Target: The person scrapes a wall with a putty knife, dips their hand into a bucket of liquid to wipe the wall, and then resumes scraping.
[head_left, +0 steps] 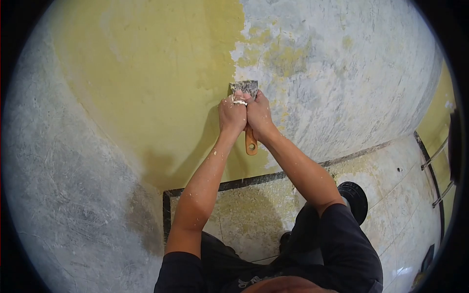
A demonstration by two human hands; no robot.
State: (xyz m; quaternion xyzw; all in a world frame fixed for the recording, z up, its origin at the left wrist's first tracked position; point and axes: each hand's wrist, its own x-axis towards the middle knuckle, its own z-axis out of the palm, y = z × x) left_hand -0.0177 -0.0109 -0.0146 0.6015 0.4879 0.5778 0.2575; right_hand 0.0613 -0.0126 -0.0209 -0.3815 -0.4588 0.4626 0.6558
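Both hands grip one scraper (pixel 251 87), a wide metal blade with a wooden handle (pixel 251 146) whose holed end pokes out below my fists. My left hand (pixel 232 115) is closed around it on the left, with pale paint flakes on the fingers. Pressed against it, my right hand (pixel 260 113) is closed on the right side. The blade, smeared with residue, lies at the wall, at the ragged border between yellow paint (pixel 161 73) and scraped grey-white plaster (pixel 332 93). Paint crumbs dot both forearms.
A grey bare wall (pixel 73 195) meets the yellow one at a corner on the left. Paint chips litter the tiled floor (pixel 249 215) below a dark skirting strip (pixel 254 181). A round black object (pixel 355 200) stands beside my right arm. Metal legs (pixel 442 195) show at far right.
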